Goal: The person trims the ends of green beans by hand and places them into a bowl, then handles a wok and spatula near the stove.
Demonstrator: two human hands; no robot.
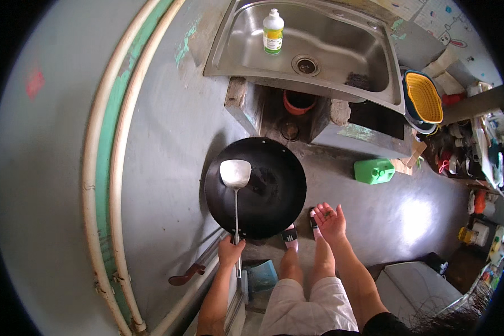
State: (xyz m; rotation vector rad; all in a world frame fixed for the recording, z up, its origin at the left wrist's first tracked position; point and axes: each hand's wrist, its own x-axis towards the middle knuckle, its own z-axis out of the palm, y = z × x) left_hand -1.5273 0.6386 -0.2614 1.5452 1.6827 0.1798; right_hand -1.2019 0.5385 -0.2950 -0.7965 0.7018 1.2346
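Observation:
My left hand (pixel 230 251) is closed around the spatula's handle at the wok's near rim, and appears to hold the wok's grip too, which the hand hides. The large black wok (pixel 273 197) is held above the floor, its inside facing up. Across it lies the metal spatula (pixel 235 174), blade towards the far side. My right hand (pixel 332 222), right of the wok, is turned palm up with its thumb spread. Small dark green scraps (pixel 328 214) lie on its palm and fingers.
Ahead is a steel sink (pixel 319 29) with a detergent bottle (pixel 273 33) and a dark scouring pad (pixel 357 80). Beneath stands a red bucket (pixel 299 105). A green jerrycan (pixel 374 171) is on the floor, a yellow basket (pixel 423 96) beside the sink. Pipes (pixel 122 138) run along the left wall.

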